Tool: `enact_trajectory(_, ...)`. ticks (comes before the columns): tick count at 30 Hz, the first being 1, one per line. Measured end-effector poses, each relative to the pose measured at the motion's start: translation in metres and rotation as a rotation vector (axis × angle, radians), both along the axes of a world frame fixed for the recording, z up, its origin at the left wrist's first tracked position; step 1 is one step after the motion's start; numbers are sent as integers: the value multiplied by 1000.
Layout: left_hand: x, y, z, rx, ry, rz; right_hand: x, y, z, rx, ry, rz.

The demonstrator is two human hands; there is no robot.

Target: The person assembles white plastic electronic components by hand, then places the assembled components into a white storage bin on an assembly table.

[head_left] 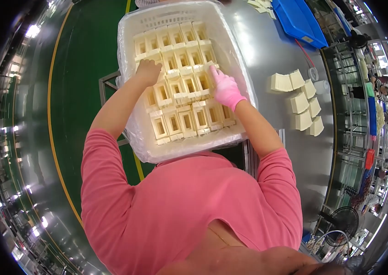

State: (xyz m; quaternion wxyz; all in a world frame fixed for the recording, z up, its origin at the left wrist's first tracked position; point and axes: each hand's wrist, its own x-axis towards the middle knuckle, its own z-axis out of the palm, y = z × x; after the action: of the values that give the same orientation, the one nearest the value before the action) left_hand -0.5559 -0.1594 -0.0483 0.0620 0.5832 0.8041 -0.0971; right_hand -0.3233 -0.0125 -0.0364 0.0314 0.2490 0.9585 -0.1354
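Observation:
A white crate [146,153] lined with clear plastic film stands in front of me. Rows of cream rectangular frames [186,121], each with an open slot in the middle, fill its bottom. My bare left hand [149,73] is over the left side of the rows, its fingers curled down among the frames; what they grip is hidden. In a pink glove, my right hand [226,88] reaches to the right side of the rows. Its fingers are closed at the end of a cream frame [208,67] there.
On the metal table [272,55] to the right lie several cream curved stacks [299,103] beside a small white roll [322,87]. A blue tray [299,20] sits at the far right, with more cream pieces [262,5] next to it. Green floor [84,59] lies on the left.

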Motion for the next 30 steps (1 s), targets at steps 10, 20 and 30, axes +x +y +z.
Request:
enact_trajectory(10,2,8,-21,-31,214,-43,-7,-22,0,205,-159,144)
enact_trajectory(20,70,-13,23,-136,-506,162,-7,-30,-30,351,28,218)
enact_trajectory(30,77,16,10,-423,-604,272,-11,-23,-38,-53,87,289)
